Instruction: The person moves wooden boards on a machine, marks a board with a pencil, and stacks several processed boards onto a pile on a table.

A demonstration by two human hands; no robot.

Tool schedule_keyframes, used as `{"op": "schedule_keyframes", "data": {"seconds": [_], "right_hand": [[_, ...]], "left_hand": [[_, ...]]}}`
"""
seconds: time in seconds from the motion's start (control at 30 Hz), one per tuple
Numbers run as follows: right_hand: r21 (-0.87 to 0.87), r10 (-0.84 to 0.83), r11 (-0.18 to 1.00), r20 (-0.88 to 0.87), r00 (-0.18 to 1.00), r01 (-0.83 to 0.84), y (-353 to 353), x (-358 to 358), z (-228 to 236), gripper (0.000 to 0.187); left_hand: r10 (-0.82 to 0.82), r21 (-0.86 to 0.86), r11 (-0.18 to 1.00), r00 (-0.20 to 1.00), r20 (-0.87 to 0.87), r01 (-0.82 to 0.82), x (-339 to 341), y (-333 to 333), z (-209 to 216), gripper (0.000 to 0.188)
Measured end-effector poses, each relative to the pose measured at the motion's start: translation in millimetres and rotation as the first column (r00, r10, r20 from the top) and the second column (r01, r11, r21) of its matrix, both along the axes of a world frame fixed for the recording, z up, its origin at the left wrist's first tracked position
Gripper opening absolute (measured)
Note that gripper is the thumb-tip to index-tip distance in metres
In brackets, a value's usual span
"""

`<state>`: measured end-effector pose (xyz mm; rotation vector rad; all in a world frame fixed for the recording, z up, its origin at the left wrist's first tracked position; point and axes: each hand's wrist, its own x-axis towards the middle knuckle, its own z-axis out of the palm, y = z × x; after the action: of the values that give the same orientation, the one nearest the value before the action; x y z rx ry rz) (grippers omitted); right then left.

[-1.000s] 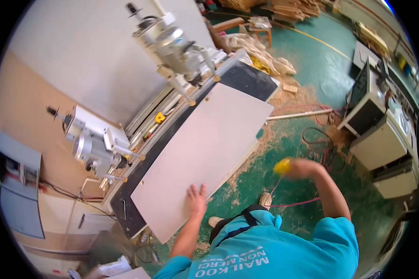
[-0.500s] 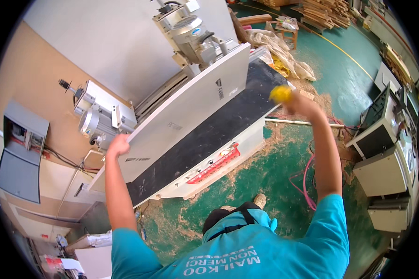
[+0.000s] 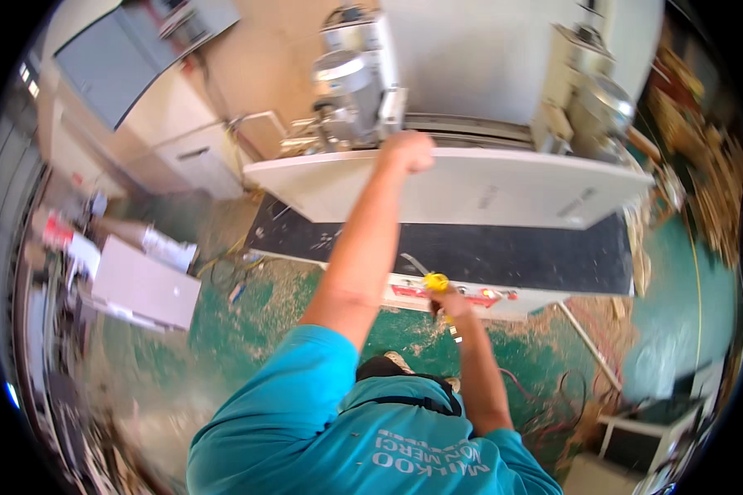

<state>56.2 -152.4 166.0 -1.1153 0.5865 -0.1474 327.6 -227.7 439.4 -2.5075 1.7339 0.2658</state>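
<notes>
A large white board [image 3: 462, 194] stands on its long edge upon the black-topped machine table [image 3: 487, 247]. At its upper edge, my left hand [image 3: 409, 151] is closed over the rim, left of the middle. Low in front of the table's near side, my right hand [image 3: 452, 305] is wrapped round a yellow tape measure [image 3: 436, 282]. A short curved strip of pale blade juts from the tape measure toward the tabletop. The fingers of my right hand are partly hidden and slightly blurred.
Behind the board are two motor units, one at the left [image 3: 343, 87] and one at the right [image 3: 598, 103]. A red control strip [image 3: 475, 299] runs along the table's front. Sawdust lies on the green floor [image 3: 281, 330]. Stacked timber [image 3: 718, 190] is at far right.
The view has turned left. My right hand has come from the board's right end down to the table's front with the tape measure. My left hand still grips the board's top edge.
</notes>
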Motion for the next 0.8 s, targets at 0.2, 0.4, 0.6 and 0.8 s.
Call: {"op": "schedule_keyframes", "data": {"seconds": [0.2,0.4,0.6,0.8], "right_hand": [[-0.058,-0.024,0.998,-0.045,0.999,0.021,38,30,1,0.028],[0.061,0.381,0.921,-0.347,0.857,-0.385,-5,-200,187,0.038],[-0.443,-0.287,0.856,-0.836,0.468,-0.266,22,-200,246,0.03],[-0.219,0.226,0.71,-0.83,0.51,-0.67,29,-135,146,0.057]], "left_hand": [[-0.169,-0.151,0.977,0.98,-0.101,0.153,-34,43,0,0.044],[-0.379,-0.11,0.924,0.918,-0.121,0.367,-51,251,-94,0.068],[-0.239,-0.285,0.926,0.969,0.06,0.246,-120,330,-267,0.048],[-0.079,-0.371,0.919,0.984,0.163,0.135,-131,317,-351,0.043]]}}
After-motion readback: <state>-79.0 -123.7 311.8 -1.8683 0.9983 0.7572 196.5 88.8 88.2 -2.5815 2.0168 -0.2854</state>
